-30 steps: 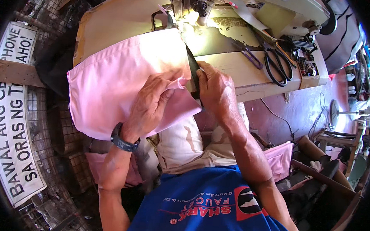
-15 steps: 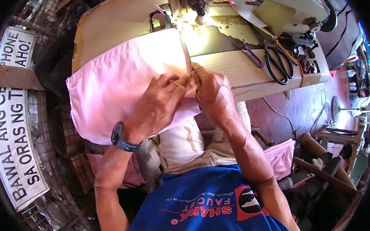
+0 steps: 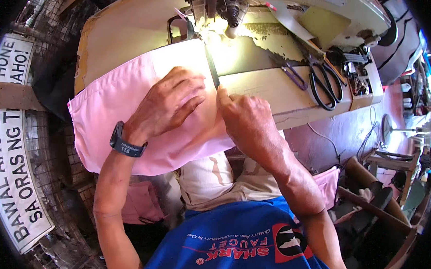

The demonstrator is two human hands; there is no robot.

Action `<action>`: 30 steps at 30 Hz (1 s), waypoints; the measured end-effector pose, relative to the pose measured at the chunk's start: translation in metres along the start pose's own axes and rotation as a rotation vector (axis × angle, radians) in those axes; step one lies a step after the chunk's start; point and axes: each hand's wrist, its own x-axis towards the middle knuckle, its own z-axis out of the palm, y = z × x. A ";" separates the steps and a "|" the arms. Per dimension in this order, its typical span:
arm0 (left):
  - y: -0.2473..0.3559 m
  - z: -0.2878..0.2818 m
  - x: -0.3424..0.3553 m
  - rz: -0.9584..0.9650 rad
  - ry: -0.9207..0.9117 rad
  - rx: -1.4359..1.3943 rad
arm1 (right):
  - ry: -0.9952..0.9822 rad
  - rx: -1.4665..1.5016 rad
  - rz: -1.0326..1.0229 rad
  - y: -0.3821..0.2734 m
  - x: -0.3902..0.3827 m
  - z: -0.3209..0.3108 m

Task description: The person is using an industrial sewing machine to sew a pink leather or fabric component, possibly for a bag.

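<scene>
The left hand (image 3: 171,102), fingers loosely parted, lay over pink cloth (image 3: 122,93) left of centre, apparently steadying it, while the right hand (image 3: 248,119), its grip hidden, curled at a dark strip (image 3: 211,65), perhaps aligning it.

black-handled scissors (image 3: 314,62) near purple-handled snips (image 3: 303,85), wooden strip (image 3: 13,96) across white sign (image 3: 15,182), wire mesh (image 3: 59,185)

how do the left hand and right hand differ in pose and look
The left hand is loosely spread over the pink cloth, while the right hand is curled, its index finger reaching to the black strip by the cloth's right edge. The left hand has a dark watch at its wrist; the right hand's wrist is bare. Both are ungloved.
</scene>
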 end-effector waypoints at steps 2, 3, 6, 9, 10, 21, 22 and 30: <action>-0.007 0.007 0.009 0.048 0.057 0.158 | -0.038 -0.011 0.034 0.000 0.001 0.002; -0.007 0.009 0.013 0.068 0.060 0.284 | -0.038 -0.019 0.010 0.000 0.001 0.003; -0.014 0.013 0.013 0.106 0.003 0.449 | -0.011 -0.048 -0.045 0.000 -0.002 0.001; -0.015 0.015 0.014 0.064 0.019 0.388 | -0.056 -0.063 -0.047 -0.002 -0.002 -0.003; -0.015 0.015 0.015 0.056 0.028 0.391 | -0.062 -0.059 -0.040 -0.002 -0.002 -0.005; -0.019 0.010 0.020 0.054 0.075 0.280 | -0.133 0.006 0.009 -0.001 0.002 -0.006; -0.020 0.011 0.021 0.057 0.084 0.279 | -0.134 0.004 0.010 0.000 0.003 -0.005; -0.038 0.006 0.028 0.120 0.084 0.285 | -0.110 0.010 0.067 0.001 0.020 -0.004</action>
